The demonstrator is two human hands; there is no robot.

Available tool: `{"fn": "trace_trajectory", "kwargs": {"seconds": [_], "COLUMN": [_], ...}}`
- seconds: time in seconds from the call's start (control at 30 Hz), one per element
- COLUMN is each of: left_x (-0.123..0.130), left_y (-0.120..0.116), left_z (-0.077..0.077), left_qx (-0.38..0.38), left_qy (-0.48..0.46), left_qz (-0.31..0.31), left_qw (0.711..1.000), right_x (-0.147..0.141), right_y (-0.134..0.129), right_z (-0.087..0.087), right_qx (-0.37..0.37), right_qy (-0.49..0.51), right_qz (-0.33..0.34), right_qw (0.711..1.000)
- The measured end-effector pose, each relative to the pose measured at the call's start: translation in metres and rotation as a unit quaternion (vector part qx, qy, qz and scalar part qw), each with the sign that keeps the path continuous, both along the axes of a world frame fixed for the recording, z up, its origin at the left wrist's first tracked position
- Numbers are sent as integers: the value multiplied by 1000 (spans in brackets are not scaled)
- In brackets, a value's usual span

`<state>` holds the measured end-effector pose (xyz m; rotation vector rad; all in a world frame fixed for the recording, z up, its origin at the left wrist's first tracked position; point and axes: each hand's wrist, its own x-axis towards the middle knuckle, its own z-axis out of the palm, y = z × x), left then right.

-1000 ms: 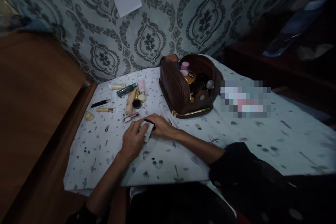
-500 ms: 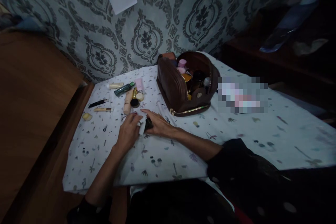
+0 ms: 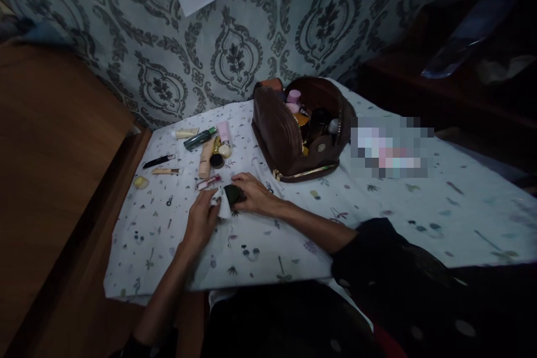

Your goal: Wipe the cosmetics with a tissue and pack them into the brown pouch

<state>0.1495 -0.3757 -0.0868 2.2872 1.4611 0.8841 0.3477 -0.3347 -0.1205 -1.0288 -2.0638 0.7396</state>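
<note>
My left hand (image 3: 200, 221) is closed on a crumpled white tissue (image 3: 225, 209), which hangs from its fingers against a small dark green container (image 3: 232, 194). Fingers of my right hand (image 3: 258, 198) wrap round that container from the right; its exact kind is unclear. Just beyond my left fingertips lies a pinkish lip gloss tube (image 3: 208, 182). Behind it are a beige tube (image 3: 205, 161), a black-lidded jar (image 3: 217, 161), a dark green bottle (image 3: 198, 139) and a pink tube (image 3: 224, 132). A brown cosmetic bag (image 3: 274, 131) stands unzipped beyond my right hand, full of small containers.
At the left of the patterned white cloth (image 3: 168, 251) lie a black pen-like item (image 3: 158, 161), a tan slim item (image 3: 166, 171), a small yellow item (image 3: 141, 182) and a cream tube (image 3: 184, 133). A blurred-out object (image 3: 388, 148) lies right of the bag. Behind rises a patterned wall (image 3: 235, 56).
My left hand has drawn slightly down and left with the tissue, showing more of the dark green container and the lip gloss tube. My right hand keeps hold of the container.
</note>
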Motion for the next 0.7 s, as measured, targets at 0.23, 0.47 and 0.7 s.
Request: {"fn": "trace_trajectory", "kwargs": {"seconds": [0.23, 0.47, 0.7], "left_x": [-1, 3, 8], "left_y": [-9, -12, -23], "left_z": [-3, -2, -1], "left_qx": [-9, -8, 10], "left_qy": [-16, -15, 70], "left_qz": [8, 13, 1], "left_qw": [1000, 1000, 997], "right_x": [1, -1, -2], "right_y": [-6, -7, -5], "right_z": [5, 9, 6], "right_qx": [-35, -18, 3], "right_qy": [61, 102, 71], "right_qz": [3, -39, -76], "right_qw": [998, 994, 995]}}
